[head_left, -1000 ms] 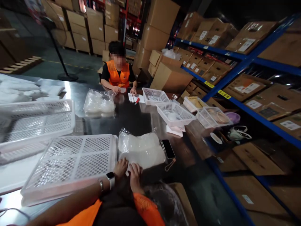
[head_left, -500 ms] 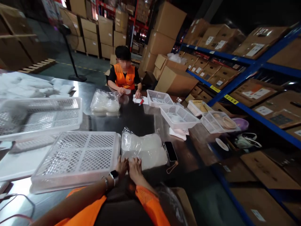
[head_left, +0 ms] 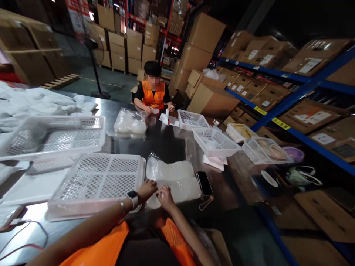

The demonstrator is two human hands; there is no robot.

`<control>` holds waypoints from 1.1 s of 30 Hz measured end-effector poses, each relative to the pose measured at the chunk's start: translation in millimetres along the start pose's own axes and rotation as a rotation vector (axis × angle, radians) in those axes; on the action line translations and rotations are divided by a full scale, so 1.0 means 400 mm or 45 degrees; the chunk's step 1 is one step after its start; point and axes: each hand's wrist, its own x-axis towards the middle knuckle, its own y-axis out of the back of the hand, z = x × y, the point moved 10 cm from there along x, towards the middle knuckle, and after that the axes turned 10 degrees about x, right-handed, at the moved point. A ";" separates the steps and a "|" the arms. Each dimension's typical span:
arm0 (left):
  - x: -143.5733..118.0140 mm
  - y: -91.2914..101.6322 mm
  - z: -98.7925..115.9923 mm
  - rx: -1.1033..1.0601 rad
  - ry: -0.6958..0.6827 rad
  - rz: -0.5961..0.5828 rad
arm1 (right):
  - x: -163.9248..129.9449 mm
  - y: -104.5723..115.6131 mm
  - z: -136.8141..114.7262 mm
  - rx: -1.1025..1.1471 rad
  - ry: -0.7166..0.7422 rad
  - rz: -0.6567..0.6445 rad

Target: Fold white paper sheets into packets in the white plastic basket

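Observation:
A clear plastic bag (head_left: 173,177) of whitish, rounded contents lies on the dark table in front of me. My left hand (head_left: 146,190), with a watch on its wrist, is over the bag's near left corner, fingers curled together. Close beside it, my right hand (head_left: 165,195) is pinched, thumb against fingers. Whatever lies between the fingertips of either hand is too small to make out. An upturned white perforated basket (head_left: 101,173) stands left of my hands. A phone (head_left: 204,183) with a strap rests to the right of the bag.
Across the table (head_left: 162,144) a person in an orange vest (head_left: 154,94) handles white slips. White baskets (head_left: 216,142) stand right of centre, another basket (head_left: 74,135) at left. A second filled bag (head_left: 130,122) lies farther back. Blue shelving (head_left: 296,87) with cartons lines the right.
Both hands have lifted slightly from the bag's near edge, the right one turning into a pinch. My view has shifted a little left. The person opposite has raised a white slip.

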 end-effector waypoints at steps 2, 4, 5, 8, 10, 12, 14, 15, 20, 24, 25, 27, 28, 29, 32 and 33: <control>0.014 0.011 0.012 0.012 -0.100 0.040 | 0.004 0.024 0.005 0.023 0.001 0.037; 0.024 0.013 0.024 0.038 -0.157 0.078 | -0.001 0.041 0.005 0.030 -0.009 0.075; 0.028 0.010 0.029 0.054 -0.173 0.094 | -0.008 0.046 0.004 0.029 -0.019 0.096; 0.029 -0.008 0.041 0.097 -0.217 0.111 | -0.044 0.035 0.000 0.021 -0.037 0.145; 0.024 -0.025 0.042 0.115 -0.244 0.094 | -0.068 0.005 -0.001 -0.027 -0.035 0.130; 0.019 -0.039 0.038 0.126 -0.244 0.073 | -0.083 -0.028 0.003 -0.116 -0.044 0.094; 0.016 -0.053 0.030 0.136 -0.213 0.054 | -0.086 -0.051 0.006 -0.189 -0.072 0.063; 0.016 -0.060 0.027 0.139 -0.192 0.045 | -0.083 -0.057 0.007 -0.203 -0.096 0.051; 0.013 -0.076 0.017 0.116 -0.122 0.030 | -0.050 -0.053 0.010 -0.153 -0.216 0.006; 0.007 -0.040 0.000 0.055 -0.146 0.085 | -0.045 -0.043 0.042 0.052 -0.229 0.066; 0.008 -0.027 -0.003 0.041 -0.161 0.103 | -0.048 -0.039 0.052 0.108 -0.219 0.114; 0.012 -0.004 -0.003 0.022 -0.203 0.135 | -0.055 -0.032 0.071 0.180 -0.203 0.211; 0.016 0.005 0.000 0.019 -0.228 0.148 | -0.058 -0.032 0.077 0.191 -0.205 0.241; 0.021 0.013 0.004 0.019 -0.253 0.158 | -0.061 -0.033 0.081 0.186 -0.212 0.255; 0.039 0.029 0.014 0.037 -0.326 0.189 | -0.063 -0.036 0.066 0.114 -0.203 0.222; 0.045 0.033 0.016 0.045 -0.352 0.198 | -0.064 -0.033 0.053 0.078 -0.181 0.201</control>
